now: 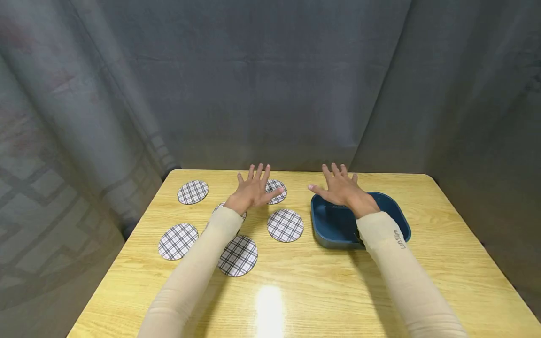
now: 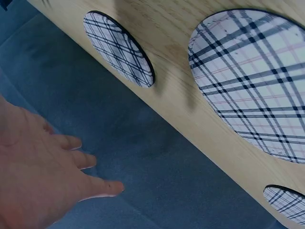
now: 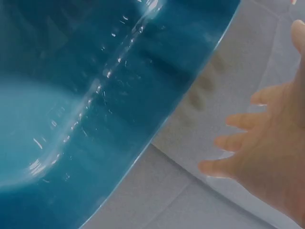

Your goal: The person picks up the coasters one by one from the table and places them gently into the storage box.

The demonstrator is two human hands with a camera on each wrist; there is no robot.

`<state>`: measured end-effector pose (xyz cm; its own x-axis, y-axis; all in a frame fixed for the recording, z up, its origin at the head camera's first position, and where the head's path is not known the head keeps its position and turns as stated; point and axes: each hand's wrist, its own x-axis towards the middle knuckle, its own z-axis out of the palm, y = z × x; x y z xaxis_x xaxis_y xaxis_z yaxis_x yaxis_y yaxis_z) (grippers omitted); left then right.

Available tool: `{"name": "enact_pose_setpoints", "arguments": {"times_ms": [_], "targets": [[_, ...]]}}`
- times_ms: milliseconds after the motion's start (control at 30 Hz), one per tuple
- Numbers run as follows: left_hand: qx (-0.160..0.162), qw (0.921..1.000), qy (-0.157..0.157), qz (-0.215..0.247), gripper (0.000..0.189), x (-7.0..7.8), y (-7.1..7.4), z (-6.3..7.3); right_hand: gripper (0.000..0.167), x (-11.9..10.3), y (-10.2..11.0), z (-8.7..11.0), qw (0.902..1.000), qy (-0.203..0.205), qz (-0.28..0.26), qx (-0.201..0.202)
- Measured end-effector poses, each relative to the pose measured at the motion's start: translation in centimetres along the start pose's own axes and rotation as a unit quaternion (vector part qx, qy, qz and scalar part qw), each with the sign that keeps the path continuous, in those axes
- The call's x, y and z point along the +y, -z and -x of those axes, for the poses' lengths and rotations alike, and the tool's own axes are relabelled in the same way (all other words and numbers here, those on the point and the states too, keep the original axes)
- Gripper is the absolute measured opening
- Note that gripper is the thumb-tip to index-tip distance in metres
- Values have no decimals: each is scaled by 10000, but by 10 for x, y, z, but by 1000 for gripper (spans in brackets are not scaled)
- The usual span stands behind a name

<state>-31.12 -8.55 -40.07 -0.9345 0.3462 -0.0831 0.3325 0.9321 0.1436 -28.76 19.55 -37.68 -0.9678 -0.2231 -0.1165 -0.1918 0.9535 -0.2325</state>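
Note:
My left hand (image 1: 252, 191) is held over the table with its fingers spread, holding nothing. Around and below it lie several round plaid discs like coasters, white with dark lines. One disc (image 1: 277, 187) is partly behind the left thumb, another (image 1: 285, 225) lies nearer to me, and a third is mostly hidden under the left wrist. In the left wrist view a disc (image 2: 252, 81) fills the upper right. My right hand (image 1: 341, 188), fingers also spread and nothing in it, hovers above the far side of a blue plastic bin (image 1: 334, 227). The right forearm hides part of the bin.
More plaid discs sit at the left: one far back (image 1: 192, 192), one nearer (image 1: 178, 241), and one beside the left forearm (image 1: 238, 256). The light wooden table (image 1: 313, 291) ends at the back against a grey curtain (image 1: 270, 94), which also hangs at both sides.

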Motion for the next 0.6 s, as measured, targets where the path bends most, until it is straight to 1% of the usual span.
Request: {"name": "enact_pose_setpoints", "arguments": {"times_ms": [200,267,467,600], "targets": [[-105,9999,3,102,96,-5,-2,1,97,3,5,5,9998,-22,-135,-133],[-158,9996,14,228,95,-7,-3,3,96,5,8,8,9996,-6,-205,-167],[-581,9972,153,449,94,-14,-5,10,96,18,19,18,9988,-68,-423,-256],[-859,9941,375,548,92,-21,-9,15,98,30,24,26,9972,-150,-638,-360]]}}
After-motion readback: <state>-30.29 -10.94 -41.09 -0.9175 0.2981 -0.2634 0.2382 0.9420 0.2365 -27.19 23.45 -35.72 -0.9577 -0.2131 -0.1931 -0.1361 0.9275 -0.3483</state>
